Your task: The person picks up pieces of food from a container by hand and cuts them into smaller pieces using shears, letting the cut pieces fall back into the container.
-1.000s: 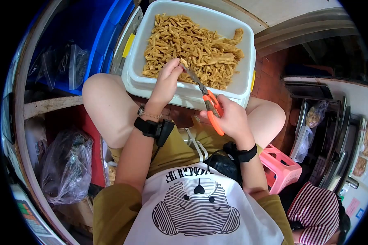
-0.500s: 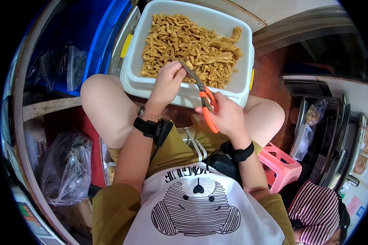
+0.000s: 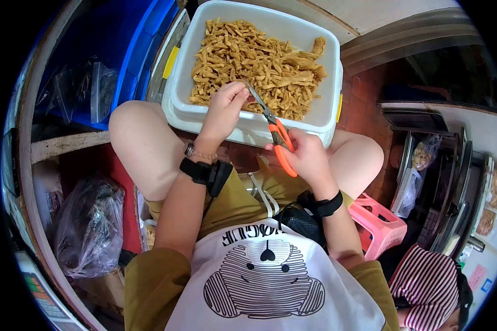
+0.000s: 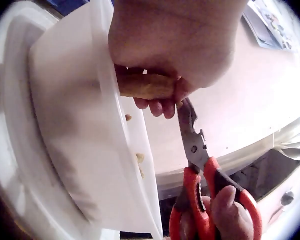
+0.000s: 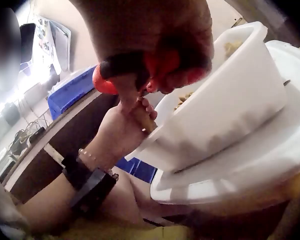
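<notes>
My left hand (image 3: 226, 107) is over the near edge of a white plastic tub (image 3: 332, 83) and holds a tan, finger-like food strip (image 4: 147, 86) in its curled fingers. Orange-handled scissors (image 3: 276, 127) are gripped in my right hand (image 3: 308, 157), handles spread around the fingers. In the left wrist view the blades point up to the strip's end, right at the left thumb and fingertips. A heap of similar brownish strips (image 3: 248, 55) fills much of the tub, with a larger uncut-looking clump (image 3: 306, 66) at its right side.
The tub sits on a white lidded box with yellow latches (image 3: 171, 62), between the person's knees. A blue bin (image 3: 135, 60) stands at left, above a clear plastic bag (image 3: 91, 226). A pink stool (image 3: 378, 226) is at right, near a person in a striped top (image 3: 428, 287).
The right hand and scissors have shifted slightly up and left. A pale piece seen by the blades earlier no longer shows there. The left hand stays near the same spot.
</notes>
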A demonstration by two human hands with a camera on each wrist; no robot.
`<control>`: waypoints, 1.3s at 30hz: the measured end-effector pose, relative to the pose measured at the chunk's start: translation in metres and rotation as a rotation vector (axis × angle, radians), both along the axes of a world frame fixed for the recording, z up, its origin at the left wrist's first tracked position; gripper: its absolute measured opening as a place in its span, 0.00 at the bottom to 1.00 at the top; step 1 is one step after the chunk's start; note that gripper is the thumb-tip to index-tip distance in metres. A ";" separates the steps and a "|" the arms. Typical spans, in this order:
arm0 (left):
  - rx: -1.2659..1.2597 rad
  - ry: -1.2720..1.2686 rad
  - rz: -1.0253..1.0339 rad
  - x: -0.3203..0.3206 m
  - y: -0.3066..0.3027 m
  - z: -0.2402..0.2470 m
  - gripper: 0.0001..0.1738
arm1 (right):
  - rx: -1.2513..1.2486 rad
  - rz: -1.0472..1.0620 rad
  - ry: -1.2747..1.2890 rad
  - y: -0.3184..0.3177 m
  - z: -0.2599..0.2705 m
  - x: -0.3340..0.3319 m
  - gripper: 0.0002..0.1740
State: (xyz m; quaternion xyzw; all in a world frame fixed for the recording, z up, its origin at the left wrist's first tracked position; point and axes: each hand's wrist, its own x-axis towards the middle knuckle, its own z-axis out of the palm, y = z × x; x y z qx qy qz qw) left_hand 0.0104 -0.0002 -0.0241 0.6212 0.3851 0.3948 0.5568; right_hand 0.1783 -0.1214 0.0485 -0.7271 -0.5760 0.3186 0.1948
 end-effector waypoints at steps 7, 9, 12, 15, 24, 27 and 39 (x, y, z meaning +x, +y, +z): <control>-0.084 -0.119 -0.017 -0.002 0.004 -0.004 0.09 | 0.040 -0.068 -0.025 -0.001 -0.008 0.007 0.25; -0.101 -0.020 0.052 -0.003 0.004 -0.008 0.08 | 0.030 -0.082 0.006 -0.001 -0.008 0.010 0.25; -0.049 -0.061 0.054 -0.003 0.007 -0.010 0.08 | -0.038 -0.041 -0.056 0.000 -0.001 0.011 0.24; -0.214 -0.258 0.102 -0.004 0.006 0.003 0.06 | -0.063 -0.047 -0.025 0.002 0.000 0.009 0.24; -0.413 -0.584 0.151 -0.011 0.009 0.010 0.05 | -0.012 0.040 -0.082 0.001 0.008 0.014 0.27; -0.429 -0.619 0.175 -0.012 0.010 0.011 0.06 | -0.034 0.052 -0.119 0.001 0.012 0.014 0.27; -0.136 -0.213 0.090 -0.003 0.003 0.010 0.06 | -0.017 0.082 -0.162 0.003 0.014 0.008 0.33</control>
